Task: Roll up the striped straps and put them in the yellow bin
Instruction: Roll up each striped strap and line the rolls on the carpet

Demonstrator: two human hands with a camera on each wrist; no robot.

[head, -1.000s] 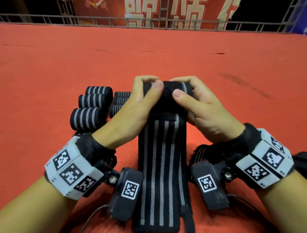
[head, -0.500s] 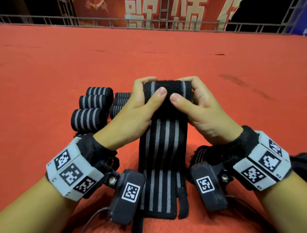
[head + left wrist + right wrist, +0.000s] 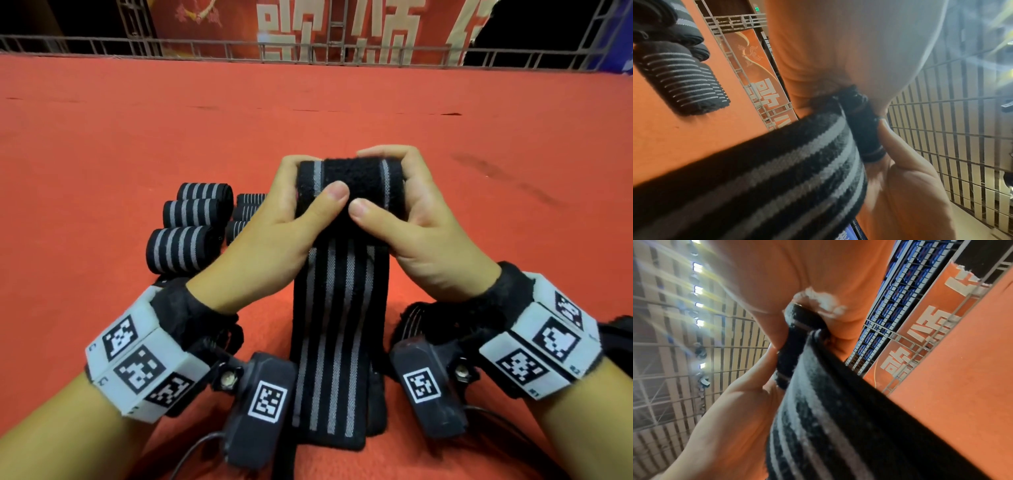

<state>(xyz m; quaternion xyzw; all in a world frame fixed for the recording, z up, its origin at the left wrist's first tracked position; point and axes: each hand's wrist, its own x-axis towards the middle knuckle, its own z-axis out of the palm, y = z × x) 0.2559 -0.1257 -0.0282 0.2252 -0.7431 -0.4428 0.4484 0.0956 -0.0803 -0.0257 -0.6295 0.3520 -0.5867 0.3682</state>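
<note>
The striped strap (image 3: pixel 339 308) is held above the red floor (image 3: pixel 102 154), its rolled end pinched by the left hand (image 3: pixel 274 233) and right hand (image 3: pixel 421 233). The roll should be kept tight and its edges aligned. The yellow bin is not seen.

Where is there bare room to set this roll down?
The red carpet is bare right of the right hand and beyond both hands toward the railing. Crowded: rolled straps cluster left of the left hand; loose straps lie under the right wrist.
</note>
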